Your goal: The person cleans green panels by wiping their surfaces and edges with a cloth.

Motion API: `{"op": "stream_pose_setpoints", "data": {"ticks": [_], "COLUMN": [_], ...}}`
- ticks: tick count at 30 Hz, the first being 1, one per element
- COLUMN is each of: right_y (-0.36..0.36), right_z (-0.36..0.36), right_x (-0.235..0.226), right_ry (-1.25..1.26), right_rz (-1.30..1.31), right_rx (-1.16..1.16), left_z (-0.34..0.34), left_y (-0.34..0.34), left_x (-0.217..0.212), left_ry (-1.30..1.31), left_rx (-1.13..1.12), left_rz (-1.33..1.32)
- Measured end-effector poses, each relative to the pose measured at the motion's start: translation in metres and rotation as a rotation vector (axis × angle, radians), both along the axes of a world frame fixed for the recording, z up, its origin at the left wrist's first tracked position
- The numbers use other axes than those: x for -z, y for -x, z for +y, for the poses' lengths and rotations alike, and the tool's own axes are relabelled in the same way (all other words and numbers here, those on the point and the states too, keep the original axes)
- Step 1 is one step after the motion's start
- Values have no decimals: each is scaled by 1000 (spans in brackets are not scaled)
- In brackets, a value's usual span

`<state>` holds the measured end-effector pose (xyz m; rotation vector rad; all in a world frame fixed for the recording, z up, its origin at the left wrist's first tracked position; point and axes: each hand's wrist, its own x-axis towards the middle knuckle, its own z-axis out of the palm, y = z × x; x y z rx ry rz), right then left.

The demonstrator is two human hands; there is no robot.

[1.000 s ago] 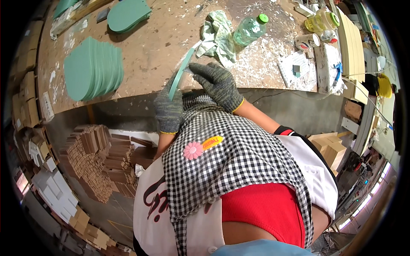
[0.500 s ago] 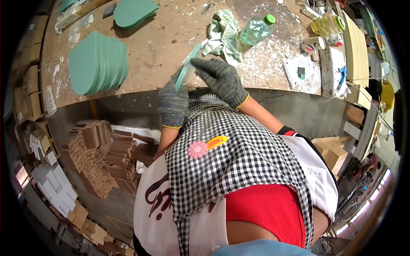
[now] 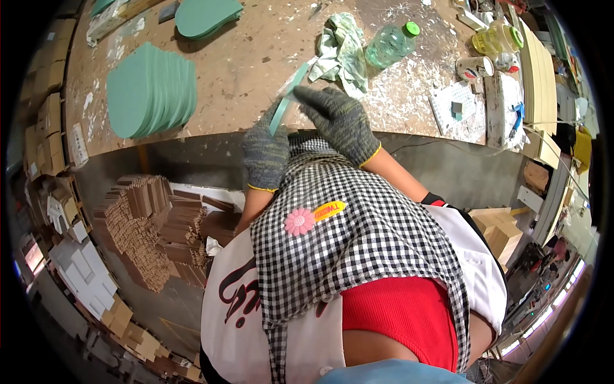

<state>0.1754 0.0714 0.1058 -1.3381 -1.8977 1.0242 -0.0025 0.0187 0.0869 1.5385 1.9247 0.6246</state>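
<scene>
A thin green board piece (image 3: 289,97) stands tilted on its edge at the near side of the workbench (image 3: 249,77). My left hand (image 3: 265,157), in a dark grey knitted glove, grips its lower part; most of those fingers are hidden behind the board. My right hand (image 3: 339,121), gloved alike, is closed with its fingertips at the board's right side. Whatever lies under those fingers is hidden, and the tips are slightly blurred. To the left stands a stack of green rounded boards (image 3: 150,89), with more green boards (image 3: 208,16) farther back.
Beyond my right hand lie a crumpled cloth (image 3: 342,54) and a clear bottle with a green cap (image 3: 390,46). A paper cup (image 3: 474,67), a jar of yellow liquid (image 3: 495,40) and a white pad (image 3: 451,105) sit at the right. Brown strips (image 3: 150,230) are piled below the bench.
The whole view has shifted slightly, so the bench things appear a little farther right. My left hand still grips the green board, and my right fingers remain against its side.
</scene>
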Motion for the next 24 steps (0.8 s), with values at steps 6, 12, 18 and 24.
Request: {"op": "stream_pose_setpoints", "data": {"ticks": [6, 12, 18, 24], "right_y": [2, 2, 2, 3], "right_z": [11, -6, -11, -8], "right_x": [13, -7, -11, -21], "right_ry": [-183, 21, 19, -10], "right_rz": [-4, 4, -37, -173], "right_rx": [27, -70, -138, -110], "left_z": [0, 1, 4, -1], "left_y": [-2, -5, -5, -3], "left_x": [1, -4, -10, -2], "left_ry": [-67, 98, 152, 2], "left_rx": [-23, -80, -100, -72], "left_rz": [-43, -12, -61, -23]}}
